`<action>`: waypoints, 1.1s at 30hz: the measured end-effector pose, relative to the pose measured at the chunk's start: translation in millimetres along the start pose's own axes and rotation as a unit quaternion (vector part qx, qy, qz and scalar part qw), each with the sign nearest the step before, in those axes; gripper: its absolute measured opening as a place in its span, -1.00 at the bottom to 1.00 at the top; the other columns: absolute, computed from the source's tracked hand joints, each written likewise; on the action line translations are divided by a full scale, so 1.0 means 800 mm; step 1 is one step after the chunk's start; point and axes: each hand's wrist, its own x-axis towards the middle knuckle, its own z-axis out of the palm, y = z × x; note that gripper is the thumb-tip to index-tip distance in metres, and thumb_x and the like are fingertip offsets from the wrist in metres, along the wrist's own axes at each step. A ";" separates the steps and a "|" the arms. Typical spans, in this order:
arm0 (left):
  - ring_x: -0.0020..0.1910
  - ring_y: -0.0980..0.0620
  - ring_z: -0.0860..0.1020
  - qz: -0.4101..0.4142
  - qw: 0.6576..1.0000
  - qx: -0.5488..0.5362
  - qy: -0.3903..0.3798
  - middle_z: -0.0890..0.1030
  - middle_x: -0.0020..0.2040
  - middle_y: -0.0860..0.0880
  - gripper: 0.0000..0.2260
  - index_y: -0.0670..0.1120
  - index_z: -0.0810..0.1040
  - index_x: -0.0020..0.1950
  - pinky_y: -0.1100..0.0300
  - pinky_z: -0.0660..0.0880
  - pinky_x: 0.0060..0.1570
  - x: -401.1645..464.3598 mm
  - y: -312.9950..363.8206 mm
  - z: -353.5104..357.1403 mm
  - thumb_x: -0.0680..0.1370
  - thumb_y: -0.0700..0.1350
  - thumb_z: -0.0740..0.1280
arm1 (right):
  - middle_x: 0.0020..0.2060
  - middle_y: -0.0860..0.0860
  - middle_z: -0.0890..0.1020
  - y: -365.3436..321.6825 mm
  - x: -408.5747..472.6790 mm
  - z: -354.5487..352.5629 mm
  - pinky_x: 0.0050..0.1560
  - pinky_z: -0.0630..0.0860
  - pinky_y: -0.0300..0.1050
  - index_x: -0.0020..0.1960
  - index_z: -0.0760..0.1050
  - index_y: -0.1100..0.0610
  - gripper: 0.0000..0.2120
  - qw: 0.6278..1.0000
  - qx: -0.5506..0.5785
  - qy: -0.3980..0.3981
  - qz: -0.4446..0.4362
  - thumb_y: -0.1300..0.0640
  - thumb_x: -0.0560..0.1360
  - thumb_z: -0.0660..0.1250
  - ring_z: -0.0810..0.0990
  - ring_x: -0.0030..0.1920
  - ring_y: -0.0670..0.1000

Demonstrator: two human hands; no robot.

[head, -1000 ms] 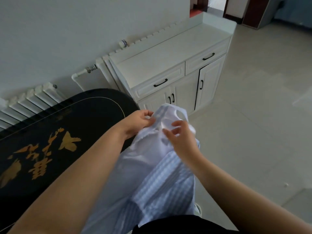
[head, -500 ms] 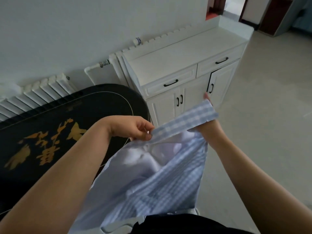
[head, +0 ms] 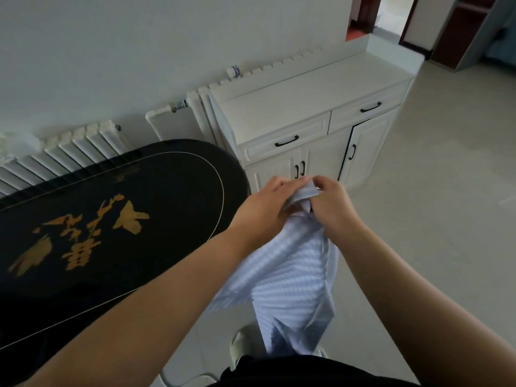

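Observation:
A light blue and white checked cloth (head: pixel 290 277) hangs in front of me, gathered at its top edge. My left hand (head: pixel 268 205) grips that top edge from the left. My right hand (head: pixel 332 202) grips the same bunched edge from the right, and the two hands almost touch. The cloth's lower part drops down towards my dark clothing at the bottom of the view.
A black oval table (head: pixel 111 219) with gold painted figures stands at the left. A white cabinet (head: pixel 312 127) with drawers and doors stands ahead against the wall. White radiators (head: pixel 69 149) run along the wall. Pale tiled floor (head: pixel 432 205) spreads to the right. A light slipper (head: pixel 240 344) shows below.
My hands have come together, bunching the top edge that was stretched out between them half a second ago. The cloth now hangs narrower. The view has shifted slightly left.

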 end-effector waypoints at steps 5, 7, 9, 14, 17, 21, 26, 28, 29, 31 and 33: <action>-0.21 0.01 0.52 -0.221 0.953 -0.204 0.044 0.55 -0.17 -0.05 -0.83 -0.08 0.47 0.07 0.12 0.45 -0.21 0.005 -0.023 -0.010 0.65 -0.07 0.11 | -0.27 -0.03 0.53 -0.012 -0.006 -0.013 -0.45 0.44 -0.43 0.17 0.43 0.10 -0.63 0.998 0.046 0.027 0.041 -0.14 0.51 0.28 0.49 -0.36 -0.15; -0.19 0.00 0.48 -0.344 0.886 -0.305 0.065 0.50 -0.19 -0.06 -0.78 -0.09 0.47 -0.07 0.10 0.47 -0.16 0.010 -0.030 -0.015 0.65 -0.04 0.12 | -0.05 0.02 0.57 -0.021 -0.015 -0.022 -0.18 0.52 -0.43 0.29 0.35 0.11 -0.44 0.996 0.082 -0.027 0.025 -0.17 0.42 0.34 0.57 -0.13 -0.16; -0.14 -0.04 0.51 -0.371 0.844 -0.380 0.077 0.55 -0.14 -0.10 -0.79 -0.14 0.54 -0.05 0.06 0.50 -0.08 0.016 -0.036 -0.025 0.63 -0.07 0.18 | 0.17 0.06 0.53 -0.030 -0.025 -0.026 0.20 0.47 -0.18 0.35 0.33 0.04 -0.27 0.993 0.039 -0.114 0.000 -0.20 0.26 0.41 0.53 0.16 -0.02; -0.22 0.05 0.56 -0.285 0.876 -0.389 0.035 0.61 -0.24 -0.03 -0.90 -0.15 0.62 -0.13 0.09 0.53 -0.04 0.034 -0.013 -0.043 0.53 -0.17 0.34 | -0.29 -0.14 0.38 -0.062 -0.063 -0.020 -0.08 0.42 -0.20 0.07 0.52 -0.15 -0.67 0.944 -0.030 -0.294 -0.145 0.21 0.43 0.44 0.37 -0.26 -0.07; -0.33 0.22 0.57 -0.265 0.837 -0.475 -0.057 0.61 -0.33 0.12 -0.75 0.01 0.49 -0.18 0.22 0.54 -0.17 0.023 0.003 -0.036 0.63 -0.22 0.15 | -0.34 -0.19 0.40 -0.073 -0.063 -0.011 -0.16 0.41 -0.34 0.05 0.52 -0.11 -0.73 0.949 0.018 -0.221 -0.223 0.24 0.49 0.35 0.38 -0.29 -0.15; -0.29 0.03 0.50 -0.253 0.826 -0.493 -0.100 0.56 -0.29 0.04 -0.89 -0.02 0.49 -0.17 0.11 0.60 -0.16 0.018 0.014 -0.017 0.56 -0.12 0.27 | -0.29 -0.14 0.48 -0.066 -0.037 -0.016 -0.20 0.43 -0.43 0.22 0.46 0.09 -0.69 0.959 0.122 -0.112 -0.231 0.33 0.52 0.27 0.47 -0.32 -0.24; -0.37 0.03 0.57 -0.267 0.785 -0.536 -0.157 0.65 -0.33 -0.07 -0.72 -0.13 0.68 -0.26 0.24 0.53 -0.34 0.010 0.003 -0.033 0.56 -0.30 0.25 | -0.26 -0.07 0.44 -0.044 -0.026 -0.015 -0.16 0.40 -0.40 0.23 0.45 0.01 -0.64 0.961 -0.041 -0.035 -0.271 0.33 0.52 0.30 0.42 -0.30 -0.22; -0.24 -0.03 0.61 -0.250 0.781 -0.556 -0.136 0.68 -0.20 -0.14 -0.83 -0.17 0.68 -0.09 0.18 0.56 -0.19 0.006 0.002 -0.039 0.56 -0.27 0.28 | -0.25 -0.10 0.44 -0.036 -0.028 -0.012 -0.15 0.39 -0.41 0.22 0.48 -0.01 -0.65 0.955 -0.084 0.000 -0.284 0.29 0.51 0.33 0.42 -0.28 -0.21; -0.20 -0.05 0.61 -0.244 0.788 -0.552 -0.124 0.67 -0.18 -0.14 -0.85 -0.18 0.68 -0.05 0.15 0.54 -0.15 0.005 0.000 -0.040 0.56 -0.26 0.29 | -0.23 -0.12 0.45 -0.033 -0.029 -0.012 -0.13 0.39 -0.43 0.23 0.49 0.01 -0.65 0.951 -0.105 0.016 -0.292 0.28 0.50 0.34 0.44 -0.25 -0.22; -0.18 -0.08 0.60 -0.247 0.788 -0.555 -0.101 0.66 -0.16 -0.15 -0.85 -0.22 0.66 0.01 0.09 0.52 -0.08 0.001 0.000 -0.046 0.56 -0.25 0.29 | -0.21 -0.15 0.46 -0.032 -0.030 -0.013 -0.10 0.37 -0.49 0.25 0.50 0.05 -0.64 0.943 -0.137 0.035 -0.302 0.27 0.48 0.37 0.46 -0.21 -0.25; -0.09 -0.18 0.60 -0.240 0.790 -0.559 -0.080 0.65 -0.06 -0.25 -0.82 -0.29 0.61 0.08 -0.09 0.51 0.07 -0.001 -0.004 -0.051 0.58 -0.23 0.28 | -0.22 -0.16 0.45 -0.033 -0.030 -0.015 -0.10 0.35 -0.51 0.24 0.51 0.04 -0.64 0.945 -0.144 0.023 -0.294 0.27 0.47 0.38 0.46 -0.21 -0.27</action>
